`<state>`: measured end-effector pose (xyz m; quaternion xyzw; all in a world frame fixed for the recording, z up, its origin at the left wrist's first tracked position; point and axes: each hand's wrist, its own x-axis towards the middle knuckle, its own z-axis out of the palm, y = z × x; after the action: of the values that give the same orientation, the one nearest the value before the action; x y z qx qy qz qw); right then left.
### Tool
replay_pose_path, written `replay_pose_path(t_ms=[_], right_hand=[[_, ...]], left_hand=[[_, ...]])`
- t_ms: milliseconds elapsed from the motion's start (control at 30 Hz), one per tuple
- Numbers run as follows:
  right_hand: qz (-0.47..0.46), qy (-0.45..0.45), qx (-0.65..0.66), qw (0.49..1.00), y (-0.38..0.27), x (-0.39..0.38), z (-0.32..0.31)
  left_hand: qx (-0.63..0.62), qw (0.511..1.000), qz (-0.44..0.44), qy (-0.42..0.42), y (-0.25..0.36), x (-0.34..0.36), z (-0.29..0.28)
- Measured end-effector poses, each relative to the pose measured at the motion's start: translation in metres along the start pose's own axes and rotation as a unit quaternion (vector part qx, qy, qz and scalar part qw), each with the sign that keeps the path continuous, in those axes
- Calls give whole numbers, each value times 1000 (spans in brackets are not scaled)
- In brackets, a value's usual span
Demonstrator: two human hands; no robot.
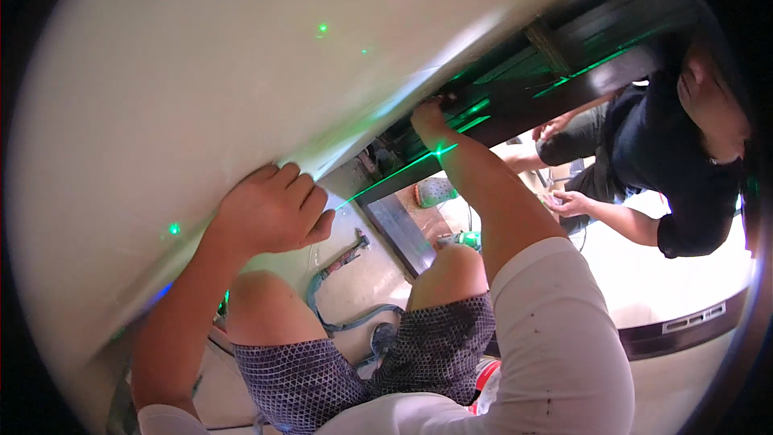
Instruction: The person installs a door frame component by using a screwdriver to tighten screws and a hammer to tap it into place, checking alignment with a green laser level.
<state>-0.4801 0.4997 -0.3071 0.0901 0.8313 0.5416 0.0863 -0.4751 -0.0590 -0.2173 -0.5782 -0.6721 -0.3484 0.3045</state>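
"Dark brown, long and straight-sided, that frame [555, 101]: where does it lie?"

"Slantwise, from the middle to the upper right, alongside a smooth cream-coloured wall [201, 72]. One short brown wooden bar [546, 44] crosses its recess."

"And the right hand [429, 115]?"

"It's at the frame's wall-side edge, fingers bent. The fingertips are lost in shadow, so I can't say how wide they're spread or whether they have hold of anything."

"The left hand [278, 208]?"

"Nearest the wall, back of the hand showing, fingers curled, thumb standing off a little. Its palm is hidden, so I can't say what, if anything, it grips."

"What's glowing?"

"Some thin bright green light line [394, 176] runs along the frame and over the right forearm. Green light dots [323, 28] sit on the wall."

"Lower down?"

"A dark-headed, hammer-shaped tool [346, 256] lies beside a curving blue-grey strap [342, 326]. Past the right knee is a pale green perforated shoe [437, 191]."

"Anyone else?"

"One co-worker in a black short-sleeved shirt [676, 145], at the right, beyond the frame, forearms held forward."
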Motion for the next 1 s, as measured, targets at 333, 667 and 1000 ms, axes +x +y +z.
replay_pose_path(t_ms=[333,667,1000], right_hand=[[27,15,-56,998,-6,-24,-9],[-37,-175,-534,827,25,-1,-36],[-91,-183,399,894,-34,-141,-257]], left_hand=[[-34,999,-17,23,-2,-29,15],[-40,999,-28,5,-6,-19,23],[-87,996,-11,26,-8,-22,19]])
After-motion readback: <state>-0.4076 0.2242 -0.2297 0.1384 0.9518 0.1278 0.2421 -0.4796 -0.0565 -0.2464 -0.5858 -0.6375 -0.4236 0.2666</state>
